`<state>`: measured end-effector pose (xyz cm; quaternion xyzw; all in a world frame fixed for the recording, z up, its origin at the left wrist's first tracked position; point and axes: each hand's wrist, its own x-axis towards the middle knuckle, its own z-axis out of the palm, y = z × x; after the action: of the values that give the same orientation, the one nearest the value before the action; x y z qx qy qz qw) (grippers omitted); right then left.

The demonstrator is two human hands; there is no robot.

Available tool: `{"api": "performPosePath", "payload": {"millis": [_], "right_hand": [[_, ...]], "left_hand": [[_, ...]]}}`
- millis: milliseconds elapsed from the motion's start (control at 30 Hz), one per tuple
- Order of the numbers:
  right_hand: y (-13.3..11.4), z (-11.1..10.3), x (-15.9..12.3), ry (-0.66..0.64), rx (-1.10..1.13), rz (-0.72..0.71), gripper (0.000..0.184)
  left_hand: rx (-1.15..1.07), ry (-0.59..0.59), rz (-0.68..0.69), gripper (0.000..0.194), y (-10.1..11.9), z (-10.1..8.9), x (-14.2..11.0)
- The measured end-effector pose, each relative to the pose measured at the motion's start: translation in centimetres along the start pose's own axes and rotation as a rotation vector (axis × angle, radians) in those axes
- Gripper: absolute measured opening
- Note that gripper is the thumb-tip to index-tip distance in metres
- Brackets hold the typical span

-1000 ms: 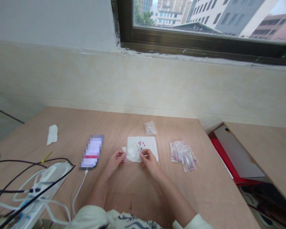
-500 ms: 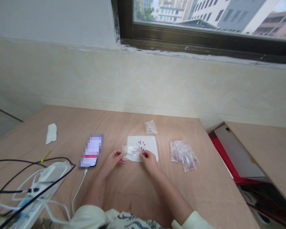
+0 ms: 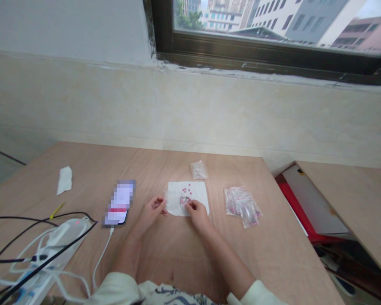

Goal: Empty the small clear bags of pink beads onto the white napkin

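Observation:
A square of white paper (image 3: 199, 190) lies on the table between and beyond my hands. Several small pinkish-red pieces, bead-like, are scattered on it, and a denser cluster of pink, white and dark pieces (image 3: 184, 200) sits near its middle. My left hand (image 3: 156, 206) is at the paper's left edge, thumb and fingers pinched. A small clear plastic bag (image 3: 167, 196) shows faintly at those fingertips; its outline is hard to make out. My right hand (image 3: 196, 208) is pinched over the paper, fingertips touching the cluster's near right side. What lies between them is hidden.
Filled clear zip bags (image 3: 242, 205) lie in a pile to the right. Another clear packet (image 3: 198, 170) is behind the paper. To the left are a phone (image 3: 120, 203) on a white cable, a white tissue (image 3: 64, 180) and a power strip (image 3: 65, 239) with tangled cords.
The clear bag stretched across the paper between my hands earlier; now it barely shows there. The clustered pieces have come into view beside my right fingertips. Both hands stay nearly in place.

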<state>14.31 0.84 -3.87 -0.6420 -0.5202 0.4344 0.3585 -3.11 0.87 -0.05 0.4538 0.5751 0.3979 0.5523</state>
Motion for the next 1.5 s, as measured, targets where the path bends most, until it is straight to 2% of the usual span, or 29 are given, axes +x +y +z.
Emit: {"api": "performPosePath", "payload": {"millis": [200,300,500,867,1067,1267,1500], "right_hand": [[0.3,0.0,0.2,0.003,0.03,0.005,0.015],[0.5,0.1,0.3,0.002,0.039,0.009,0.016],[0.9,0.2,0.6,0.018,0.04,0.022,0.017],[1.2,0.3,0.8,0.003,0.071,0.032,0.018],[1.1,0.2,0.8,0.003,0.13,0.038,0.018],[1.2,0.2,1.0,0.009,0.15,0.058,0.019],[1.6,0.3,1.1,0.03,0.175,0.052,0.02]], "left_hand": [[0.007,-0.082,0.079,0.021,0.2,0.9,0.4],[0.012,-0.084,0.109,0.02,0.4,1.2,0.5],[0.01,-0.13,0.118,0.019,0.6,1.8,0.8],[0.063,-0.097,0.148,0.017,1.3,1.6,0.5],[0.038,-0.086,0.101,0.018,1.2,1.2,0.0],[-0.007,-0.052,0.126,0.019,1.3,1.8,0.1],[0.003,-0.065,0.151,0.018,1.3,2.1,0.3]]}}
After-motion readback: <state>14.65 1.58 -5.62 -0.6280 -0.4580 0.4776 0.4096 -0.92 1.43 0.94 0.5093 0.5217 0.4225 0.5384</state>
